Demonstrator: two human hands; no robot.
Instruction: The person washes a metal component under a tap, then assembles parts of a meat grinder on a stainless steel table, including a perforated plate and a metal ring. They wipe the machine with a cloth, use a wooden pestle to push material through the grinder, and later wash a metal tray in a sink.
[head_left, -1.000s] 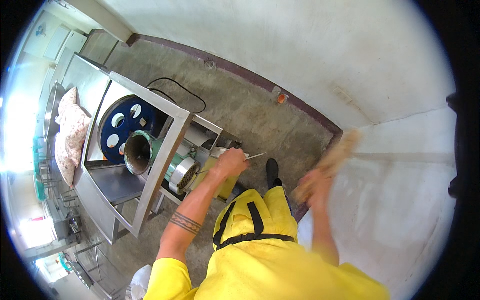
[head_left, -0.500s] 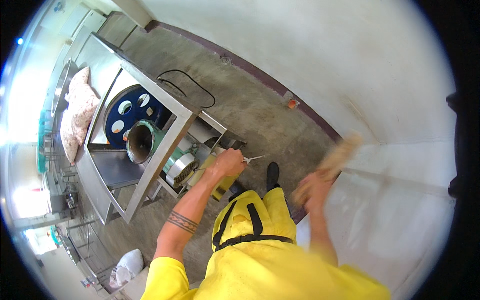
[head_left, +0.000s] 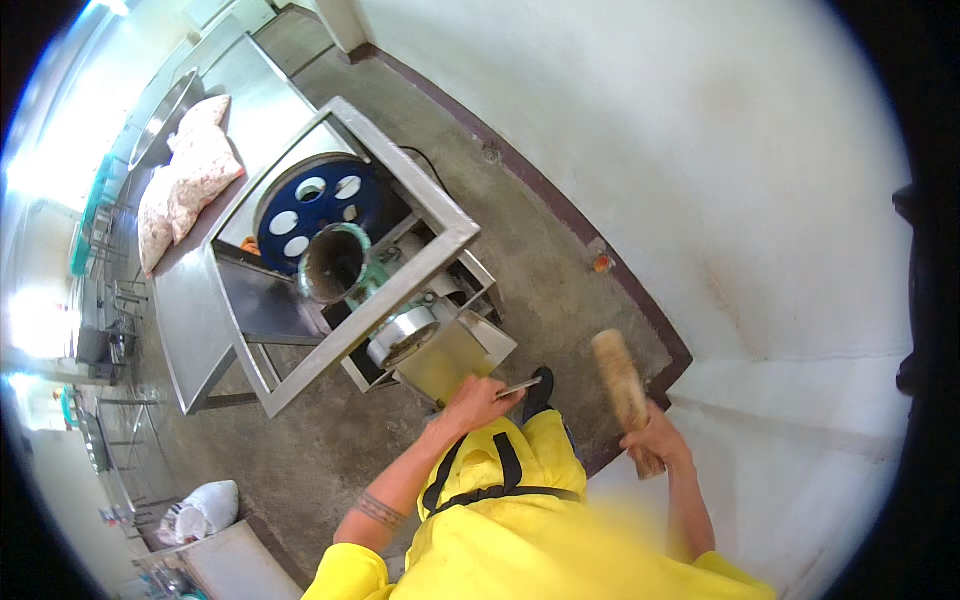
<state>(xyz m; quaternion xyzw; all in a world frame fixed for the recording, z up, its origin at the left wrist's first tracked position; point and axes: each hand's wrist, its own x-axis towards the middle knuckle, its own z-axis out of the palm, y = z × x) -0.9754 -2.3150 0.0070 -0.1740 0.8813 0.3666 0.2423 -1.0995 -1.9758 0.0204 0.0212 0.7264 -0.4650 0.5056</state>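
Observation:
My left hand point(head_left: 474, 404) is closed round a thin, pointed metal tool point(head_left: 518, 388), its exact kind too small to make out. It is just in front of a flat metal chute point(head_left: 448, 362) under the round outlet point(head_left: 402, 338) of a green meat grinder point(head_left: 338, 262). Out to the right, away from the machine, my right hand point(head_left: 657, 440) grips a thick wooden pestle point(head_left: 621, 375) near its lower end, the other end pointing up. The grinder's open feed mouth shows inside a steel frame point(head_left: 345, 325), with a blue pulley wheel point(head_left: 316, 190) behind it.
Bags of pale, reddish contents point(head_left: 190, 180) lie on the steel table point(head_left: 262, 95) beside a large metal basin point(head_left: 165, 118). A white wall point(head_left: 640, 130) closes off the right. A black cable point(head_left: 428, 165) runs to the floor, and a white sack point(head_left: 208, 508) sits at lower left.
My left hand has come down, nearer my body, still with the metal tool. The pestle has swung from leaning right to leaning left in my right hand. The view has shifted.

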